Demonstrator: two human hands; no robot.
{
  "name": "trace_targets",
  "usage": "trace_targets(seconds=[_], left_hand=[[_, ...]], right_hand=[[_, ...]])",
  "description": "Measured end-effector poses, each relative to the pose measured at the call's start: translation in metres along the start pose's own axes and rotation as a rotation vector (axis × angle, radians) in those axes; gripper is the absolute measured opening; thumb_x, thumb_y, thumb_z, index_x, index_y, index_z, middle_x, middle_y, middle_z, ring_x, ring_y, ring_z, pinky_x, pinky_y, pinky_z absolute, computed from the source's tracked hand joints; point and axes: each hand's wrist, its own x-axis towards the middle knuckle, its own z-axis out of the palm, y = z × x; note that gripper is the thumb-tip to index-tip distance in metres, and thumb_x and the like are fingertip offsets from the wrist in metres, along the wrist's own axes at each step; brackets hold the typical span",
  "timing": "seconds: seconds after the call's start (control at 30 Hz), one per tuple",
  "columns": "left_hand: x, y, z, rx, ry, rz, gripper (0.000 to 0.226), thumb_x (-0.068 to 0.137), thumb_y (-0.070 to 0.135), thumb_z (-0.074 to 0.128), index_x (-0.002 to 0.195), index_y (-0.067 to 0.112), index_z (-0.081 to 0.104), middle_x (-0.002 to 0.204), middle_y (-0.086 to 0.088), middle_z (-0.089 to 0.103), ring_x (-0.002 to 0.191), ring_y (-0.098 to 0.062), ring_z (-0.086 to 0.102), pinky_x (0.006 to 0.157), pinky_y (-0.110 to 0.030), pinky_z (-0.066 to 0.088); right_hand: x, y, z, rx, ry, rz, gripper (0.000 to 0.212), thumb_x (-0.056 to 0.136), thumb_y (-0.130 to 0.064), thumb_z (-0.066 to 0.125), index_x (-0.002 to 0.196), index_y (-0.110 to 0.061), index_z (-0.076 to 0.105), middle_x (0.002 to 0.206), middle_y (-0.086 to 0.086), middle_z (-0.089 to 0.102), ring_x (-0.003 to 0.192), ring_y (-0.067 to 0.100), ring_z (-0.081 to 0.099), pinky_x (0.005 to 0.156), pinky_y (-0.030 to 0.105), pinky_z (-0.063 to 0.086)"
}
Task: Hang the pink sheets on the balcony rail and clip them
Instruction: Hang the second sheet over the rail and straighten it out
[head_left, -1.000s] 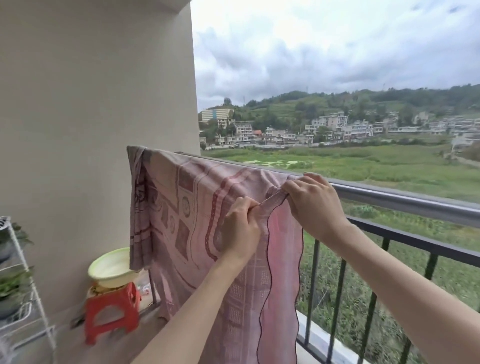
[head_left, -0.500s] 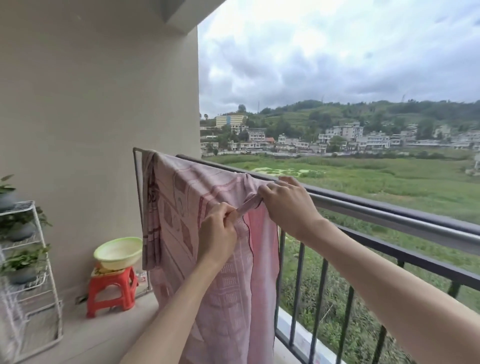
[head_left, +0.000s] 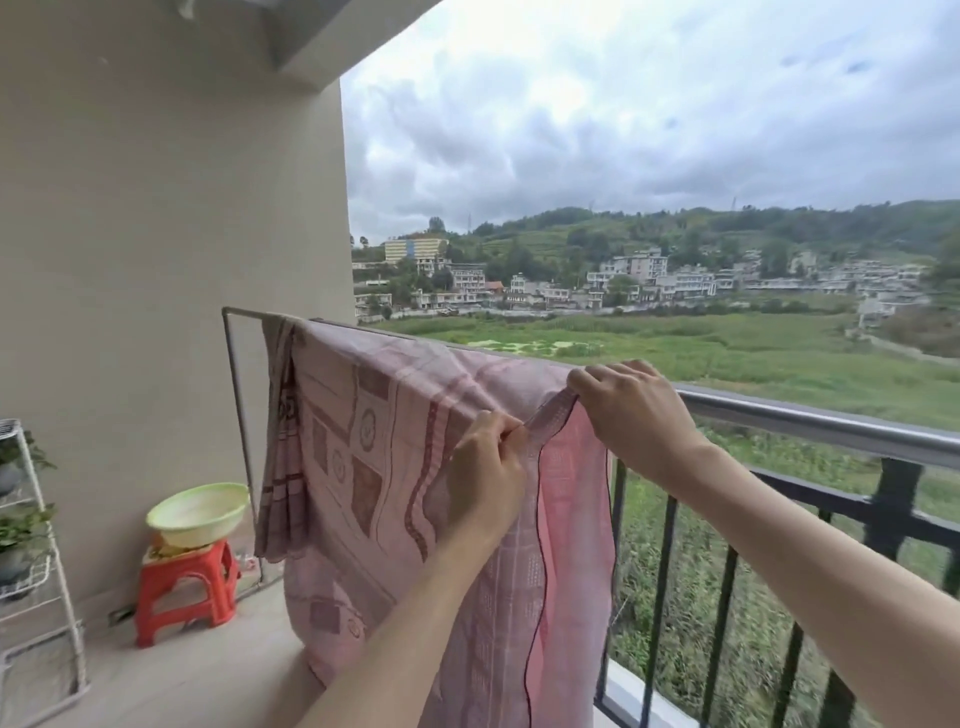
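the pink sheet (head_left: 395, 457) is draped over the balcony rail (head_left: 810, 421), hanging long-ways down. its top edge is pinched by the left hand (head_left: 485, 475) and right hand (head_left: 631, 415), just beside the rail.

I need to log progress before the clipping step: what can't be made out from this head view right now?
- Clips: none visible; any held would be hidden inside the left hand or right hand.
- Far side of the pink sheet: hidden behind the rail.
- Sheet's bottom hem: cut off by the frame's lower edge.
- Basin contents: hidden by its rim.
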Motion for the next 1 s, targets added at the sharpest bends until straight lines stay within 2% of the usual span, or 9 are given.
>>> trace_targets(seconds=[0.17, 0.27, 0.43, 0.63, 0.73, 0.87, 1.0], left_hand=[[-0.021, 0.050, 0.031, -0.009, -0.049, 0.079, 0.011, 0.089, 0.008, 0.051, 0.087, 0.011, 0.062, 0.084, 0.010, 0.053, 0.068, 0.006, 0.047, 0.059, -0.004, 0.037], [-0.034, 0.075, 0.047, -0.040, -0.070, 0.113, 0.009, 0.090, 0.011, 0.054, 0.086, 0.011, 0.063, 0.083, 0.009, 0.053, 0.067, 0.002, 0.048, 0.060, -0.005, 0.037], [-0.056, 0.120, 0.075, -0.067, -0.093, 0.161, 0.010, 0.089, 0.016, 0.056, 0.082, 0.014, 0.062, 0.080, 0.012, 0.053, 0.065, 0.009, 0.046, 0.058, -0.006, 0.034], [-0.095, 0.168, 0.119, -0.128, -0.102, 0.164, 0.007, 0.088, 0.011, 0.057, 0.085, 0.010, 0.063, 0.079, 0.009, 0.055, 0.065, 0.007, 0.048, 0.063, -0.001, 0.038], [-0.116, 0.196, 0.141, -0.154, -0.102, 0.179, 0.006, 0.088, 0.011, 0.057, 0.085, 0.010, 0.063, 0.078, 0.010, 0.054, 0.064, 0.007, 0.047, 0.063, -0.002, 0.039], [-0.141, 0.225, 0.165, -0.178, -0.120, 0.218, 0.007, 0.088, 0.010, 0.057, 0.084, 0.011, 0.062, 0.076, 0.013, 0.051, 0.063, 0.006, 0.048, 0.062, -0.004, 0.039], [-0.161, 0.222, 0.185, -0.151, -0.167, 0.293, 0.006, 0.088, 0.008, 0.057, 0.087, 0.008, 0.063, 0.081, 0.010, 0.053, 0.067, 0.003, 0.049, 0.065, -0.003, 0.040]], right_hand=[[-0.051, 0.042, -0.037, -0.058, -0.012, 0.055, 0.026, 0.091, -0.004, 0.040, 0.111, -0.014, 0.055, 0.104, 0.002, 0.066, 0.099, 0.022, 0.062, 0.094, 0.032, 0.040], [-0.074, 0.061, -0.055, -0.071, 0.008, 0.080, 0.025, 0.093, -0.005, 0.040, 0.110, -0.013, 0.056, 0.102, 0.003, 0.067, 0.099, 0.023, 0.062, 0.094, 0.032, 0.039], [-0.114, 0.096, -0.086, -0.064, 0.010, 0.113, 0.027, 0.088, 0.000, 0.045, 0.111, -0.008, 0.058, 0.099, 0.009, 0.068, 0.093, 0.028, 0.065, 0.092, 0.038, 0.043], [-0.169, 0.139, -0.109, -0.088, 0.027, 0.097, 0.024, 0.087, 0.002, 0.048, 0.107, -0.006, 0.058, 0.096, 0.010, 0.068, 0.090, 0.029, 0.065, 0.088, 0.038, 0.045], [-0.200, 0.163, -0.119, -0.077, 0.072, 0.109, 0.022, 0.081, 0.007, 0.053, 0.099, -0.002, 0.061, 0.085, 0.014, 0.068, 0.080, 0.033, 0.066, 0.081, 0.042, 0.049], [-0.238, 0.190, -0.129, -0.053, 0.181, 0.080, 0.016, 0.075, 0.009, 0.063, 0.089, 0.000, 0.062, 0.074, 0.013, 0.068, 0.068, 0.031, 0.067, 0.070, 0.040, 0.053], [-0.267, 0.204, -0.118, -0.036, 0.210, 0.072, 0.026, 0.075, 0.008, 0.066, 0.099, -0.004, 0.066, 0.093, 0.011, 0.072, 0.084, 0.030, 0.069, 0.074, 0.042, 0.055]])
